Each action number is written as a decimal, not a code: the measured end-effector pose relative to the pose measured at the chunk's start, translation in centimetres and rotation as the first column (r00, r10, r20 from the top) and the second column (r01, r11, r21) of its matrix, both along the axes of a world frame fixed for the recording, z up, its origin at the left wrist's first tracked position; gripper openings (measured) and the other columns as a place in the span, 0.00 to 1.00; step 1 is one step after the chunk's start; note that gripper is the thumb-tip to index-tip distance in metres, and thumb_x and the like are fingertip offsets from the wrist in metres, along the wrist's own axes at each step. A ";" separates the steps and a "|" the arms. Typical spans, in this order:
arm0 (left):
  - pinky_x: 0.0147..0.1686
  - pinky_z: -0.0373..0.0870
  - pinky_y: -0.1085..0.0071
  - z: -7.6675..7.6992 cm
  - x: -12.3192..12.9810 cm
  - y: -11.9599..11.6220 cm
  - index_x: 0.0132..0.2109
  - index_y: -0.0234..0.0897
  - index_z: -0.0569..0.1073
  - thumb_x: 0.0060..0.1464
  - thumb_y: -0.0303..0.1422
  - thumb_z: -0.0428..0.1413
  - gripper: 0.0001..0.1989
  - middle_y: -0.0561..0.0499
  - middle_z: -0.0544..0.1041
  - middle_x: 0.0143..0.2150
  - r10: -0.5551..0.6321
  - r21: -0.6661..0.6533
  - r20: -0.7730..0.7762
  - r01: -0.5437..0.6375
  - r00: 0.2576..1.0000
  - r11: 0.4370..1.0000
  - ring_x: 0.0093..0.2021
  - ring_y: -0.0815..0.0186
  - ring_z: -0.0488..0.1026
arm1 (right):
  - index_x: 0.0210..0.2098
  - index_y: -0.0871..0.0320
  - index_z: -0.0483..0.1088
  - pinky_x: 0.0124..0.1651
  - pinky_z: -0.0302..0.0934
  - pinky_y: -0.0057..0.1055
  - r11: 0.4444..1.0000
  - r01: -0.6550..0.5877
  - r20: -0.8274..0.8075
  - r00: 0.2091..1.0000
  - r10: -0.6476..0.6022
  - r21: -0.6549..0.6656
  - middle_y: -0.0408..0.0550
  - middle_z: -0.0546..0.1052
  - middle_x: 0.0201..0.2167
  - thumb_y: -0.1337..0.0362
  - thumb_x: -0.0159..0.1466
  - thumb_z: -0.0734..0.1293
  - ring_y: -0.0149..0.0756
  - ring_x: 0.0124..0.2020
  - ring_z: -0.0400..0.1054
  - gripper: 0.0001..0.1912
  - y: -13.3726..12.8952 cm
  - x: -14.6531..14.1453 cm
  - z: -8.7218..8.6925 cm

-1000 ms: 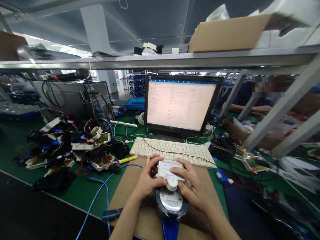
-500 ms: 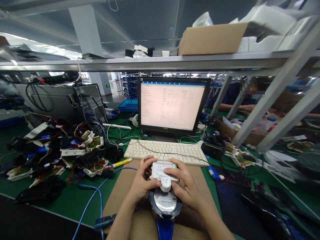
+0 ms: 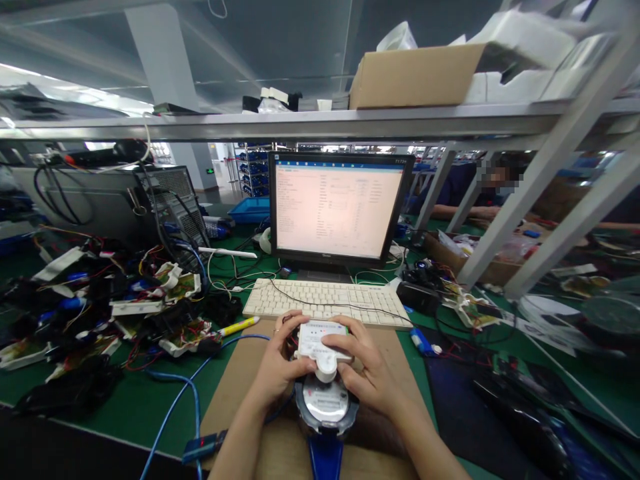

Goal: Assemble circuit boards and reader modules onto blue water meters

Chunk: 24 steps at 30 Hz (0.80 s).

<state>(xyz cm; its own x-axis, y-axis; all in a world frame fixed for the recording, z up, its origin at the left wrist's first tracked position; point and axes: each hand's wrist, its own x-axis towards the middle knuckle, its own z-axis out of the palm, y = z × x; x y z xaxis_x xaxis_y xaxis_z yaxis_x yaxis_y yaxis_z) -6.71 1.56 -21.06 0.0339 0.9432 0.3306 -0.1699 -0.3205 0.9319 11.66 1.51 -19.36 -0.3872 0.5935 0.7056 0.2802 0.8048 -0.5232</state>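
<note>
Both hands grip a white plastic module with printed text and small marks on its top and a rounded tab at its near end. My left hand is closed on its left side, thumb by the tab. From the right, my right hand holds it, with a finger lying across the top. Just below the module is a round meter with a silver labelled face, a clear-edged rim and a blue body pointing toward me. Whether module and meter are joined, I cannot tell.
A cardboard sheet lies beneath my hands. Beyond stand a keyboard and a lit monitor. Wired circuit modules pile up left, near a yellow marker and blue cable. At right lies a blue battery; a co-worker sits beyond.
The whole view has shifted slightly, so things appear a little further left. Both hands keep the same hold on the white module.
</note>
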 end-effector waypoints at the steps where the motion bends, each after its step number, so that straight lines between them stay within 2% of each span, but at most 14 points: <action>1: 0.54 0.55 0.62 0.0 0.0 0.0 0.45 0.45 0.73 0.27 0.45 0.68 0.32 0.47 0.59 0.53 -0.003 -0.005 0.007 0.003 1.000 1.000 0.56 0.52 0.56 | 0.46 0.52 0.66 0.50 0.59 0.39 1.000 -0.003 -0.001 1.000 0.003 0.001 0.50 0.61 0.51 0.72 0.54 0.60 0.41 0.52 0.58 0.21 0.0 0.0 0.0; 15: 0.55 0.54 0.60 -0.1 0.0 -0.1 0.45 0.44 0.73 0.28 0.45 0.67 0.32 0.47 0.58 0.54 0.007 -0.021 0.001 -0.007 1.000 1.000 0.56 0.51 0.57 | 0.46 0.52 0.66 0.51 0.58 0.40 1.000 -0.007 -0.009 1.000 0.006 -0.020 0.49 0.61 0.51 0.71 0.53 0.60 0.41 0.52 0.58 0.21 0.0 0.1 -0.2; 24: 0.53 0.56 0.65 0.0 0.0 -0.2 0.45 0.46 0.73 0.28 0.44 0.68 0.31 0.49 0.57 0.54 -0.004 -0.034 0.012 0.004 1.000 0.999 0.56 0.53 0.56 | 0.45 0.53 0.67 0.50 0.58 0.39 1.000 -0.012 -0.014 1.000 0.011 -0.019 0.50 0.62 0.50 0.72 0.53 0.60 0.40 0.51 0.59 0.21 -0.1 0.0 0.1</action>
<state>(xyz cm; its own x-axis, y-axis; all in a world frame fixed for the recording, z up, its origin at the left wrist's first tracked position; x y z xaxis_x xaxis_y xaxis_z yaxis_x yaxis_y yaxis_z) -6.67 1.40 -21.11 0.0339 0.9536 0.2990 -0.1823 -0.2883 0.9400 11.65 1.44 -19.21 -0.3839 0.6023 0.6999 0.2634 0.7979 -0.5421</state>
